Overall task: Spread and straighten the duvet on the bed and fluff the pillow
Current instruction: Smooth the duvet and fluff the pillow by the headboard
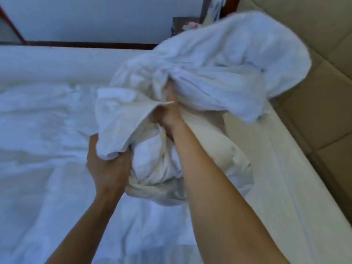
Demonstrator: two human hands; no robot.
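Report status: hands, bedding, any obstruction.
Left hand grips the bunched white fabric bundle by its lower fold. Right hand buried in its middle, gripping. Bundle lifted over the rumpled white bed. Nothing in the way.

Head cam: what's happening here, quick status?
A person is working a bunched white pillow held up over the bed. The left hand grips the loose fabric at its near end; the right hand is pushed into the folds higher up, fingers mostly hidden. The duvet below lies wrinkled, not yet straightened. A padded headboard stands on the right.
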